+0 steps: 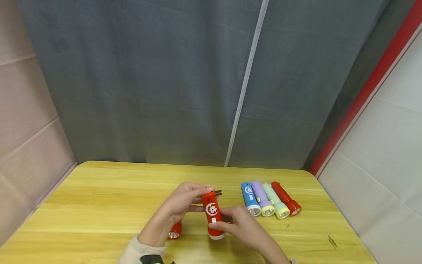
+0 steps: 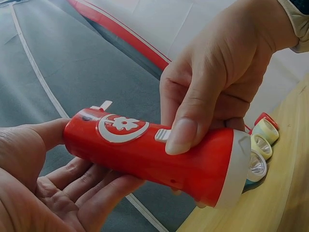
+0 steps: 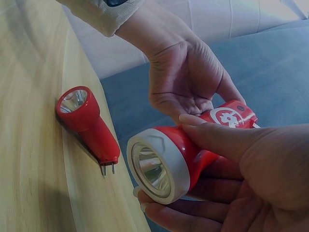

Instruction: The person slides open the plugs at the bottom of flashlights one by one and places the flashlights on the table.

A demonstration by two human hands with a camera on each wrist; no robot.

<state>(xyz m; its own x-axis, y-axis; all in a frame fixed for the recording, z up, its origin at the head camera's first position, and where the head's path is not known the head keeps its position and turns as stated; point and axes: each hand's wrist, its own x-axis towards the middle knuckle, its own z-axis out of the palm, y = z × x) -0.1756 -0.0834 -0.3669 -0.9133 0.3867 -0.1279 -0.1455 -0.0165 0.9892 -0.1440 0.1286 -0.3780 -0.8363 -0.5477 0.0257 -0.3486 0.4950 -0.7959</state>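
A red flashlight (image 1: pixel 212 215) of smooth, glossy plastic, with a white lens ring and a white crest on its barrel, is held above the tabletop (image 1: pixel 99 205) between both hands. It is gripped at the lens end by the right hand (image 1: pixel 242 223), whose thumb is pressed beside the white slide switch, so the switch seems to be under test; a short, firm push along the barrel is called for next. Its plug end is cradled by the left hand (image 1: pixel 182 205), fingers loosely curled. Below the left hand a second red flashlight (image 3: pixel 87 125), prongs out, is lying. To the right of the right hand, four pastel and red flashlights (image 1: pixel 268 200) are laid side by side.
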